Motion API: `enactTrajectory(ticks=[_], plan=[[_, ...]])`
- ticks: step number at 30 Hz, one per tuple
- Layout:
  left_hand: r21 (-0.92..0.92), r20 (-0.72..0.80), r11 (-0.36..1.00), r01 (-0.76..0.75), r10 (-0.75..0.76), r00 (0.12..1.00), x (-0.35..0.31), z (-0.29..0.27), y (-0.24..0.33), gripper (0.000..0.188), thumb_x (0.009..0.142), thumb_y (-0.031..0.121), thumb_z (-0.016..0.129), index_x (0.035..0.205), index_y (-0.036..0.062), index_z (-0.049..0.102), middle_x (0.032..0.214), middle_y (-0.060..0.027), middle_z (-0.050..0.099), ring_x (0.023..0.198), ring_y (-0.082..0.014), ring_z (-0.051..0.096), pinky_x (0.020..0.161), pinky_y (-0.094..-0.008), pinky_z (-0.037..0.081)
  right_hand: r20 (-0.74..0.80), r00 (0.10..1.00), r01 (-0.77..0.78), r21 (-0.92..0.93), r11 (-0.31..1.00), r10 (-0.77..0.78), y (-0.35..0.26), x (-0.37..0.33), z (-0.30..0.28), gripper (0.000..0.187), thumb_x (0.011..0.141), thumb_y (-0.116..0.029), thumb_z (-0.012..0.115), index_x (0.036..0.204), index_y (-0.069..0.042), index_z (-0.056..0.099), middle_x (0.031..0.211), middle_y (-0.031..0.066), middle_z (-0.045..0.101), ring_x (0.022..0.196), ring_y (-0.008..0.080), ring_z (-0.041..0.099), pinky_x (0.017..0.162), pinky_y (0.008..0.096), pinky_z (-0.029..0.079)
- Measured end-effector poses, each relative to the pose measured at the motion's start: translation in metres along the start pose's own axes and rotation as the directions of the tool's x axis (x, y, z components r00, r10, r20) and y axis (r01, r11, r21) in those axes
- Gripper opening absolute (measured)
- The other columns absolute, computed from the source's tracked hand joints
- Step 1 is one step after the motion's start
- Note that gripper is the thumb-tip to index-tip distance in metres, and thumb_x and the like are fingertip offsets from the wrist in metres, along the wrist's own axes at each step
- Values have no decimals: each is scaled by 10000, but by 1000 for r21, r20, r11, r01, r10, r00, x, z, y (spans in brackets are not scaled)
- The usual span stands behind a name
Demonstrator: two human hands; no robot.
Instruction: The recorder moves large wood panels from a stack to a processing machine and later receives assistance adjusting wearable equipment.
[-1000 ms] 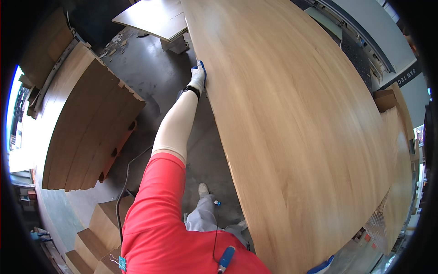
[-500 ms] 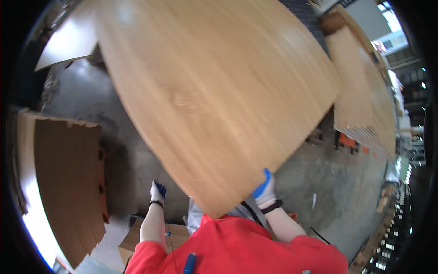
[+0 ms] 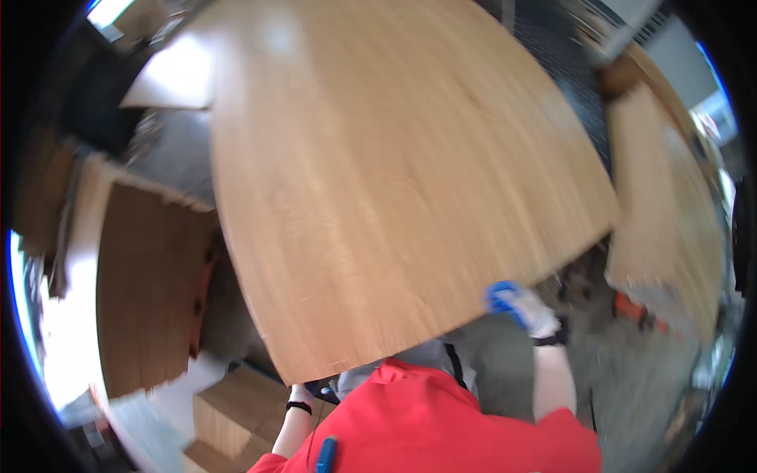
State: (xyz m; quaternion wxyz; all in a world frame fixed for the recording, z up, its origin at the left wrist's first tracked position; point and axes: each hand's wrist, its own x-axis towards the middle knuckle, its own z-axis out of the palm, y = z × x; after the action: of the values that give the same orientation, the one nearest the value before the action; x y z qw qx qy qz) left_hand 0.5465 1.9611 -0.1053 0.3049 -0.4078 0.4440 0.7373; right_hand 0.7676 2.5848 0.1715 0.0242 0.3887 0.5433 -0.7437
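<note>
A large wood-grain panel [image 3: 410, 181] stretches out in front of me, its near edge just ahead of my body. My right hand [image 3: 527, 309], in a white glove with blue-coated fingers, grips that near edge right of the middle, its fingers smeared by motion. At the panel's near left corner is my left hand [image 3: 301, 394], also gloved. The panel covers its fingers, so their grip is hidden.
Left of me stands a stack of brown boards [image 3: 150, 292], with orange supports [image 3: 202, 299] beside it. Another board stack [image 3: 654, 197] is at the right. Wood-coloured boxes or blocks [image 3: 236, 410] sit low at the left. Far ahead lies a dark textured surface [image 3: 564, 75].
The panel has swung round, its near edge now lying more squarely across me. My left hand has gone from free beside the panel to its near left corner. My right hand has shifted rightward.
</note>
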Motion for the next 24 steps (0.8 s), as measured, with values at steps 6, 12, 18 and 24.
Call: enactTrajectory(ticks=[6, 12, 18, 24], plan=[[-417, 264, 862, -287, 417, 870, -88, 194, -80, 671, 977, 635, 400, 1435, 149, 467, 1427, -69, 544, 1279, -306, 530, 1070, -498, 430, -531, 223, -552, -760, 343, -818, 20, 36, -438, 687, 935, -500, 625, 1351, 23, 470, 1325, 263, 526, 1217, 414, 508, 1040, 507, 415], [-653, 46, 577, -490, 676, 736, -130, 308, -129, 743, 957, 675, 356, 1472, 146, 441, 1479, -105, 502, 1340, -349, 473, 1118, -536, 369, -770, 490, -647, -636, 421, -410, 32, 55, -561, 864, 975, -632, 448, 1409, 113, 407, 1415, 325, 486, 1317, 428, 479, 1134, 448, 353], [-732, 40, 592, -337, 532, 846, -131, 323, -183, 764, 926, 636, 469, 1472, 102, 446, 1469, -169, 503, 1329, -405, 469, 1132, -573, 331, -711, 572, -376, -670, 641, -408, -1, 59, -534, 572, 1066, -443, 352, 1380, 3, 525, 1400, 248, 537, 1281, 343, 528, 1084, 404, 408], [-779, -54, 521, -348, 497, 866, -183, 375, -140, 571, 943, 443, 578, 1376, 72, 531, 1352, -156, 602, 1249, -354, 555, 1099, -524, 394, -563, 541, -143, -793, 592, -625, -60, 139, -488, 551, 1085, -398, 305, 1411, -3, 510, 1432, 218, 525, 1312, 303, 513, 1099, 345, 400]])
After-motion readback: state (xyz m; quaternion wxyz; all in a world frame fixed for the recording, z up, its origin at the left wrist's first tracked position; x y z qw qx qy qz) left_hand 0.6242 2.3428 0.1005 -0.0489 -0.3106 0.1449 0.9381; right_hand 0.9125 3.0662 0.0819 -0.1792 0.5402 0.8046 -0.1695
